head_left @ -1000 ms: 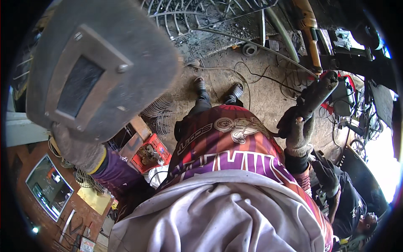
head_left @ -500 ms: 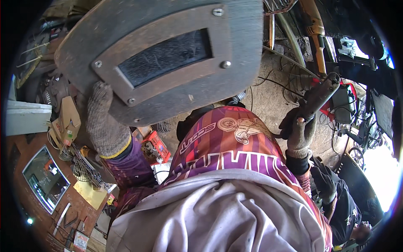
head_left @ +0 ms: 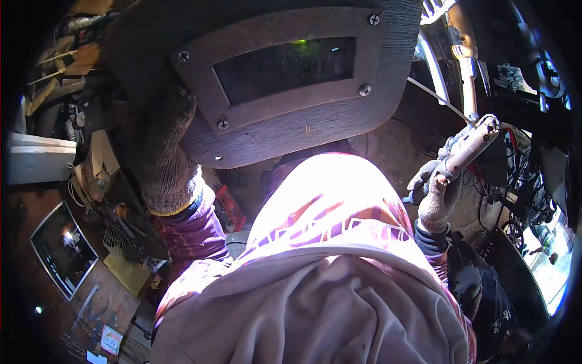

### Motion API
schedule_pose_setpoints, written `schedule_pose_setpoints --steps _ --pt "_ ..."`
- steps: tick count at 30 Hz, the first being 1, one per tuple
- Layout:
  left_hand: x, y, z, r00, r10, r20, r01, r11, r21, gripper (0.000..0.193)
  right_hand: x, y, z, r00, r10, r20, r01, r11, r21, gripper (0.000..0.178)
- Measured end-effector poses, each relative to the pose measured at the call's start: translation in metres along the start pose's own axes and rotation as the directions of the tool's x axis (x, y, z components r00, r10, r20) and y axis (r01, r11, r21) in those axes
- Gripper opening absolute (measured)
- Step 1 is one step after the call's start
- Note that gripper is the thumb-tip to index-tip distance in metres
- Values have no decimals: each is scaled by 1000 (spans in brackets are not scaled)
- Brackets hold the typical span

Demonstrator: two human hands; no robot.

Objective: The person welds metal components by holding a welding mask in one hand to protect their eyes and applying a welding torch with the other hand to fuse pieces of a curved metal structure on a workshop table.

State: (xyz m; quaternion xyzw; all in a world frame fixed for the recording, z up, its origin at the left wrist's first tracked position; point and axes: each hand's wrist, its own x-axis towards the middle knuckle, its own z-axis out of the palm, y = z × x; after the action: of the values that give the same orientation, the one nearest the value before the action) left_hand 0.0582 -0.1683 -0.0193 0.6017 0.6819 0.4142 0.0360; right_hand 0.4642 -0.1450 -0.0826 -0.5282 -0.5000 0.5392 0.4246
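Observation:
My left hand point(head_left: 167, 170), in a knitted work glove, grips the lower left edge of a dark welding shield point(head_left: 303, 121); its fingers are partly lost in shadow. A green glow shows in the shield's dark window point(head_left: 267, 70). My right hand point(head_left: 435, 203), also gloved, is closed around a welding electrode holder point(head_left: 470, 148) that points up and to the right. From near the holder's tip a thin straight rod point(head_left: 433, 94) runs up and left. Just above that tip stands a brightly lit, tan-brown bar-like piece point(head_left: 465, 57). The shield hides what lies behind it.
At left, a wooden bench point(head_left: 91, 291) bears a framed mirror-like pane point(head_left: 63, 249), a yellow sheet point(head_left: 127, 273) and tools. A red box point(head_left: 229, 206) sits beyond my left forearm. Cables point(head_left: 485, 200) tangle at right. Another person in dark clothing point(head_left: 485, 297) is at lower right.
The shield has moved right and slightly up with my left hand. My right hand and the holder have shifted slightly right. Harsh white light now falls on my shirt, and the surroundings look darker.

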Motion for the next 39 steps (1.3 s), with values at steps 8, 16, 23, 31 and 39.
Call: schedule_pose_setpoints --steps 8,16,23,31,39 --pt "-4 -16 -7 1000 -9 -13 9 1000 -24 20 -3 -3 0 999 27 -24 -28 999 -23 71" --pt "5 -8 -11 935 348 75 -356 904 237 20 -1 -3 2 999 10 -43 -13 997 -70 75" --pt "3 1 -4 955 -291 59 260 727 -635 24 -1 -3 2 999 30 -19 -31 997 -65 74" --pt "10 19 0 865 -439 243 401 314 -861 30 -2 -1 4 999 22 -45 -22 1000 -1 77" --pt "10 6 -16 999 43 14 -37 954 -298 32 -2 -1 5 1000 -24 -9 25 997 77 74"
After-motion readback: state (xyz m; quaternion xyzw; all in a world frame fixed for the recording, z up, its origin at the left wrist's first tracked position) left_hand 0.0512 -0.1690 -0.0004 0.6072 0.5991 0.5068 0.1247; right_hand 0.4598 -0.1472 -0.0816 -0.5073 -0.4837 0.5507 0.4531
